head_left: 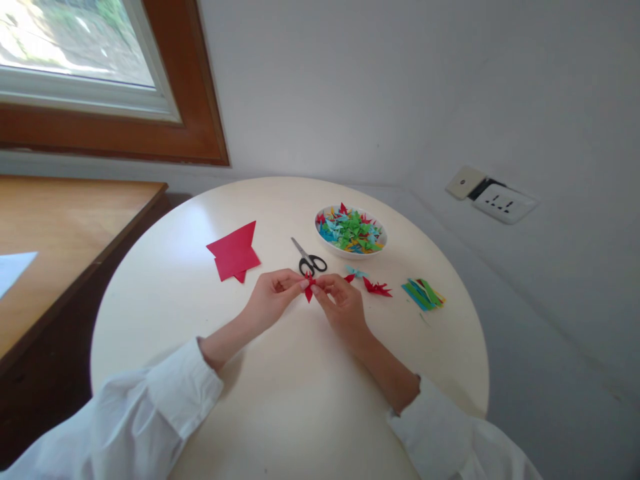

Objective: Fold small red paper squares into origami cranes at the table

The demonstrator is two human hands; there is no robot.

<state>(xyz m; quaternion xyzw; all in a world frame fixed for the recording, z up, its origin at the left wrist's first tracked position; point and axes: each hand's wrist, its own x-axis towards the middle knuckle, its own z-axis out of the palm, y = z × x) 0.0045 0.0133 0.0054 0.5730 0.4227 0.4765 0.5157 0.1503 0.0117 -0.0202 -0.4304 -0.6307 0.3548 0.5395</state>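
Between my two hands is a small red origami crane point(309, 288), its points sticking out up and down. My left hand point(277, 297) pinches its left side with thumb and forefinger. From the other side my right hand point(343, 303) grips it the same way. Just beyond the fingertips lie black-handled scissors point(313, 263), blades pointing away to the left. More red folded cranes point(377, 288) and a light blue one point(356, 272) rest right of my right hand, one red piece partly hidden behind it.
Red paper sheets point(235, 252) lie overlapped at the left on the round white table point(165, 293). A white bowl point(345, 253) full of colourful folded pieces stands at the back. Coloured paper strips point(423, 294) are stacked at the right. A wall socket point(503, 202) is beyond.
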